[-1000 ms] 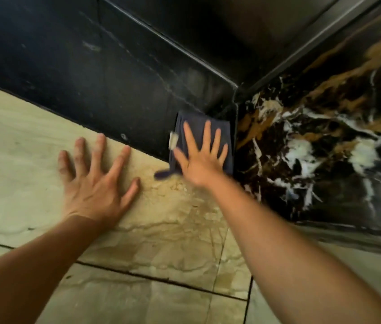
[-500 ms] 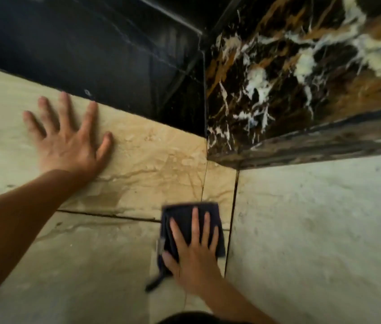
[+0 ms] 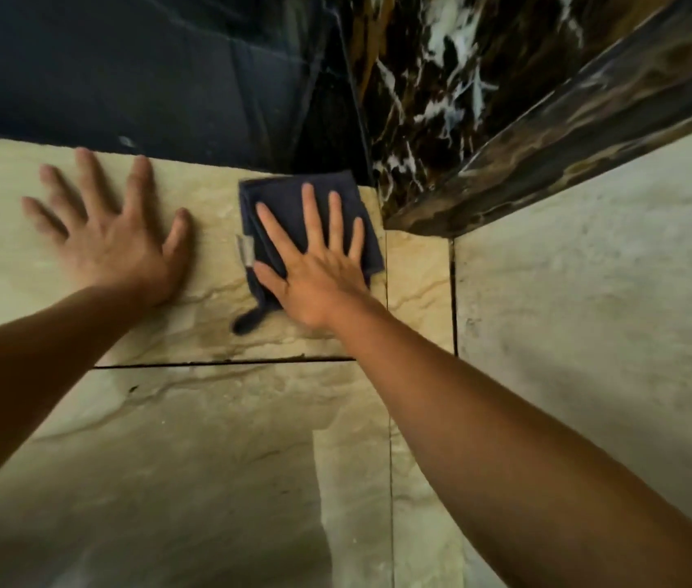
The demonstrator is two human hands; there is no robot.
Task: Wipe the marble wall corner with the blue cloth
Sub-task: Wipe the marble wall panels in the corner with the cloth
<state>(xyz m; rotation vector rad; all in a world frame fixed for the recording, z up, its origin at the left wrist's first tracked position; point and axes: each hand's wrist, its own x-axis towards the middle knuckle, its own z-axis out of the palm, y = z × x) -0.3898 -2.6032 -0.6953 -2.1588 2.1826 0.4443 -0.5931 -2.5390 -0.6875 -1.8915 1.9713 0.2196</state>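
Observation:
A folded dark blue cloth (image 3: pixel 284 201) with a small white tag lies flat on the beige marble wall (image 3: pixel 208 418), just left of the corner seam (image 3: pixel 387 290). My right hand (image 3: pixel 314 265) presses on the cloth with fingers spread, covering its lower right part. A loop of the cloth hangs out below the palm. My left hand (image 3: pixel 111 235) rests flat and spread on the same beige wall, to the left of the cloth, holding nothing.
Above the beige tiles runs dark blue-black marble (image 3: pixel 144 70). Black marble with white and gold veins (image 3: pixel 441 99) meets it at the corner, ending in a dark ledge (image 3: pixel 569 133). A pale rough wall (image 3: pixel 590 311) fills the right side.
My right hand slid the cloth down the beige wall along the corner, then back up to just under the dark marble. My left hand stayed flat on the wall.

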